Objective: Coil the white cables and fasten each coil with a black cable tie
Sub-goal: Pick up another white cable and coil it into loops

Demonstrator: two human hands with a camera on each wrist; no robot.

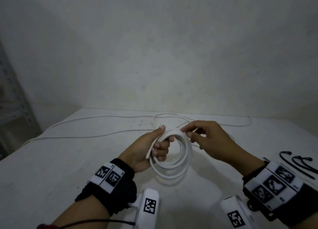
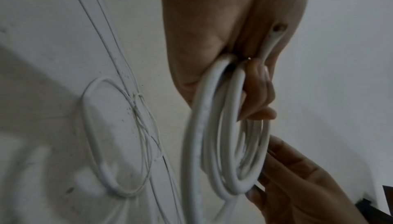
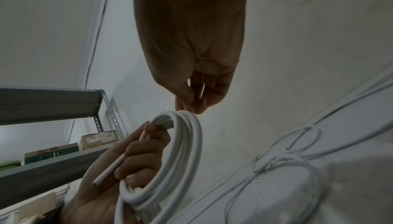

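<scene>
On the white table by a bare wall, left hand grip clamped on coil, right hand pinching it.

Coil held above the table, between both hands

The coil hangs over the near middle of the table, the left hand gripping its left side and the right hand at its far right edge. Loose cables lie behind, 2 cable ties to the right, a shelf far left.
</scene>
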